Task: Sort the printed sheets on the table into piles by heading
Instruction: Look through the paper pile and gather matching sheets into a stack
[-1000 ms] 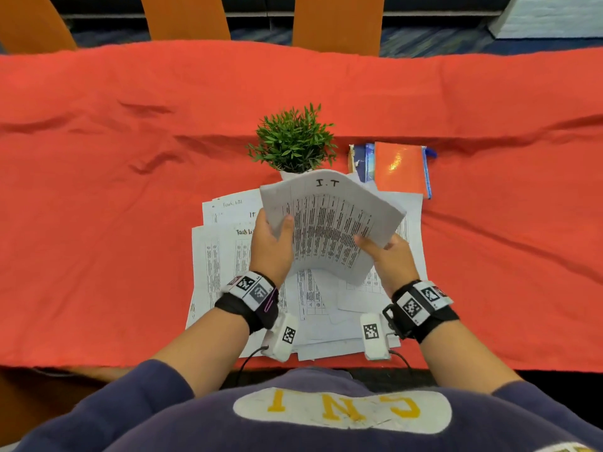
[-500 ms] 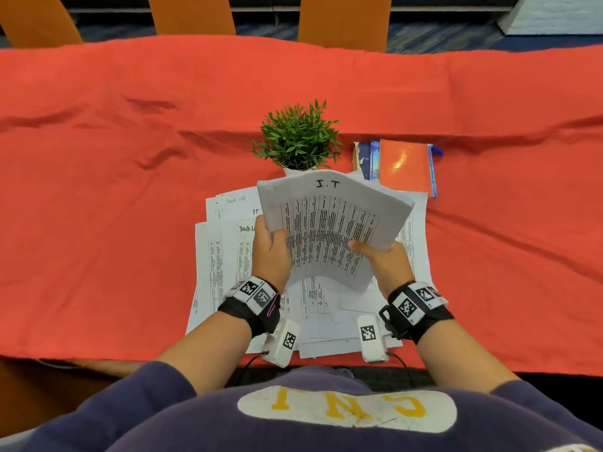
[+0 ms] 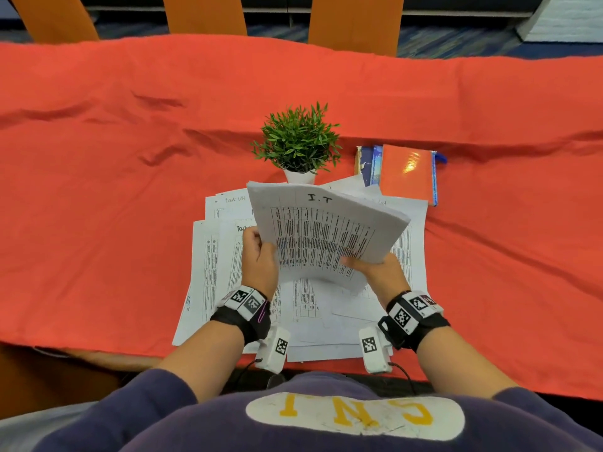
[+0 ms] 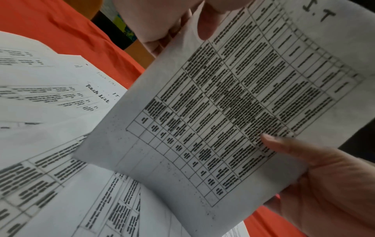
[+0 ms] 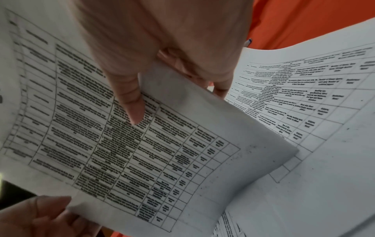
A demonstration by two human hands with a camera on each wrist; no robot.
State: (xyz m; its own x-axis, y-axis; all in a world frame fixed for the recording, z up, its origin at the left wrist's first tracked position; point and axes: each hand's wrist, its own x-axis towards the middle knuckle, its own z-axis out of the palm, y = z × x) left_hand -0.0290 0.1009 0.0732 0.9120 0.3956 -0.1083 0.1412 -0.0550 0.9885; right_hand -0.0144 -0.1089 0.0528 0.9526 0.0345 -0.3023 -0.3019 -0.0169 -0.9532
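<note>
A printed sheet headed "I.T" (image 3: 326, 236), carrying a table of text, is held up off the table by both hands. My left hand (image 3: 257, 256) grips its left edge, with the thumb (image 4: 202, 20) on the printed face. My right hand (image 3: 375, 269) pinches the lower right edge, the thumb (image 5: 131, 104) lying on the print. The same sheet fills both wrist views (image 4: 233, 112) (image 5: 162, 152). Under it, a loose spread of printed sheets (image 3: 208, 272) lies on the red cloth. Some are headed "Task List" (image 4: 97, 93), and one shows "I T".
A small potted plant (image 3: 298, 141) stands just behind the sheets. To its right, an orange notebook (image 3: 406, 172) lies on blue books (image 3: 372, 164). A wrinkled red tablecloth (image 3: 98, 190) covers the table. Orange chairs (image 3: 202, 14) stand at the far side.
Both hands keep hold of the I.T sheet. My left thumb has slid from the printed face toward the sheet's left edge. The sheet has turned slightly clockwise.
</note>
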